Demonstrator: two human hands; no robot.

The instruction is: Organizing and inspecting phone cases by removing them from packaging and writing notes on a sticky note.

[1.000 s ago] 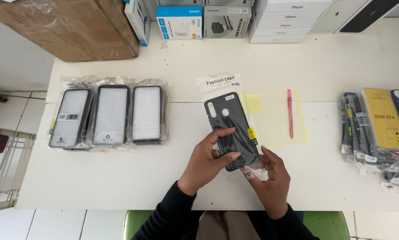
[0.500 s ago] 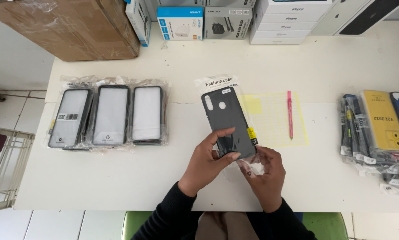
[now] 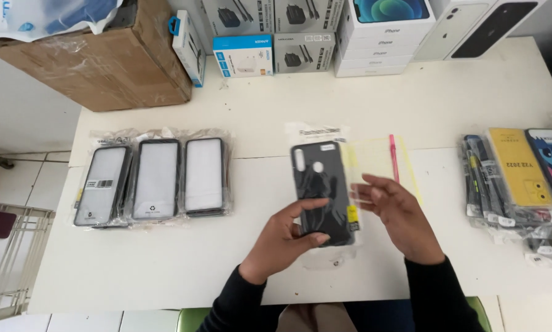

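Head cam, looking down at white table [image 3: 227,258]. Left hand [image 3: 288,237] grips black phone case [image 3: 322,190] in clear plastic sleeve [image 3: 316,132], thumb across lower part of case, fingers curled behind/under lower edge. Case lifted just above table centre, back side up w/ camera cutout near top-left, small yellow sticker on lower right edge. Right hand [image 3: 399,215] just beside case on right, fingers spread and loose, grasping nothing; fingertips near case's right edge, can't tell if touching sleeve.

Behind right hand: yellow sheet [image 3: 374,157] flat on table w/ pink pen [image 3: 393,157] lying on it, pointing away from person.

Left of centre: three bagged phone cases [image 3: 156,178] in a row, side by side, flat, well apart from hands. Right edge: stack of more bagged cases [image 3: 516,172], incl. yellow one and dark blue cartoon one, fanned/overlapping.

Far edge of table: cardboard box [image 3: 98,55] wrapped in film at left, row of small charger boxes [image 3: 270,37] in middle, stacked white phone boxes [image 3: 386,37] at right. Black sleeves on both arms. Tiled floor + wire rack [image 3: 5,264] at far left.
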